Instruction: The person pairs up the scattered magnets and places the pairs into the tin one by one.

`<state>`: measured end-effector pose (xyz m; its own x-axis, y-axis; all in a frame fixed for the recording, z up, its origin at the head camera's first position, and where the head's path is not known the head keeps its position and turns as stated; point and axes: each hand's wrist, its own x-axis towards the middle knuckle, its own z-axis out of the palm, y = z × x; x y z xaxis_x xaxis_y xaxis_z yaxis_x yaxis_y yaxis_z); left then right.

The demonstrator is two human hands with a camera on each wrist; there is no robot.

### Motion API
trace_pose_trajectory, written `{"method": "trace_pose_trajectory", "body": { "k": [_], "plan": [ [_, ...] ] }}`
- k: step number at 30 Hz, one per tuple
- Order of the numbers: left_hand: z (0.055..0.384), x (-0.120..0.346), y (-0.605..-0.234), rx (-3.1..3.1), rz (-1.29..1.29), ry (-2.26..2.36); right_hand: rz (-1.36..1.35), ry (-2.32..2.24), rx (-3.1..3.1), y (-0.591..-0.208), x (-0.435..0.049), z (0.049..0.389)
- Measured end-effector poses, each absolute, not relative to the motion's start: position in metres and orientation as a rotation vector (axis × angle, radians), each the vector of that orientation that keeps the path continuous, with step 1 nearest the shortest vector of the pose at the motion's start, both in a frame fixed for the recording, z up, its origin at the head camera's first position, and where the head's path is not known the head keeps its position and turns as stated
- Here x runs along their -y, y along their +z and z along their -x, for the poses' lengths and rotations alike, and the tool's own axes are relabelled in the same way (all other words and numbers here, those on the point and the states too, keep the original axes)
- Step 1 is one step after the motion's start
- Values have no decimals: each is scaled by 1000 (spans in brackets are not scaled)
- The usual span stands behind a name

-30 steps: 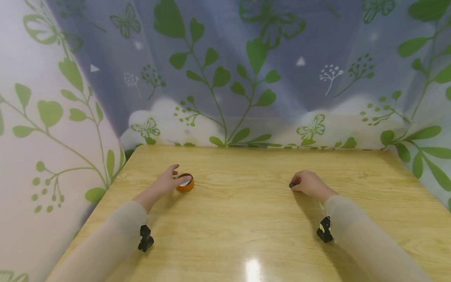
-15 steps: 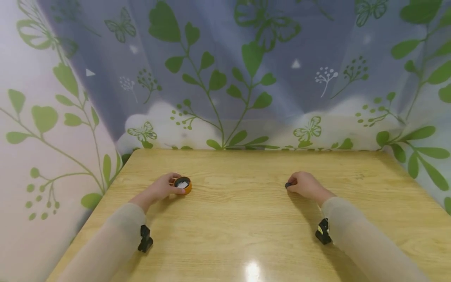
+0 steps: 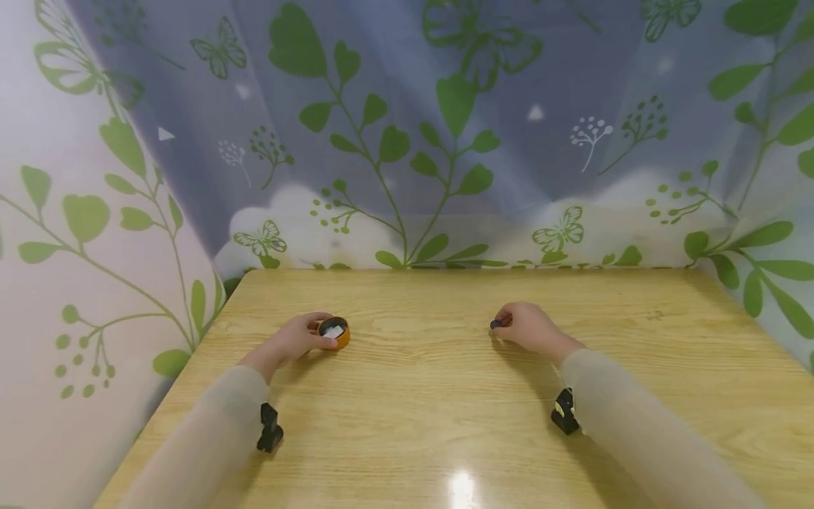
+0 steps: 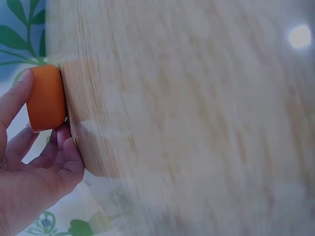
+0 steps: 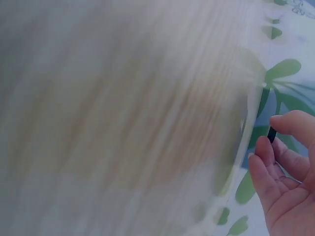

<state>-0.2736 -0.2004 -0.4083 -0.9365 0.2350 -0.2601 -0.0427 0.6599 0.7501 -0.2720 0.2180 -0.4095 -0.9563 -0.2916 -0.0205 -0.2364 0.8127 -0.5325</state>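
Note:
A small round orange container (image 3: 343, 338) with a dark inside stands on the left half of the table, and white pieces (image 3: 334, 331) lie in it. My left hand (image 3: 299, 336) grips it from the left, thumb on the near side and fingers behind. The left wrist view shows the orange wall (image 4: 47, 98) between thumb and fingers. To the right, my right hand (image 3: 531, 329) pinches a small black disc-like piece (image 3: 495, 324) between thumb and fingertips, held above the table. That black piece (image 5: 271, 134) appears edge-on in the right wrist view; its exact kind cannot be told.
The wooden table (image 3: 407, 396) has a bright light reflection near its front. A curtain (image 3: 394, 141) printed with leaves and butterflies hangs behind its back edge and along the sides. Black wrist cameras (image 3: 270, 428) sit under both sleeves.
My left hand has gone from reaching over the orange container to gripping its side. My right hand has moved left with the black piece, toward the container.

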Motion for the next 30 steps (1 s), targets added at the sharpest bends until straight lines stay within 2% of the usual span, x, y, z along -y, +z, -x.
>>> {"method": "trace_pose_trajectory", "body": {
  "k": [17,30],
  "plan": [
    [275,201,-410,-2543,-154,1169,582,-910,-2848,-395,-148,275],
    [274,201,-411,-2543,-166,1175,623,-1106,-2741,-398,-100,277]
  ]
}}
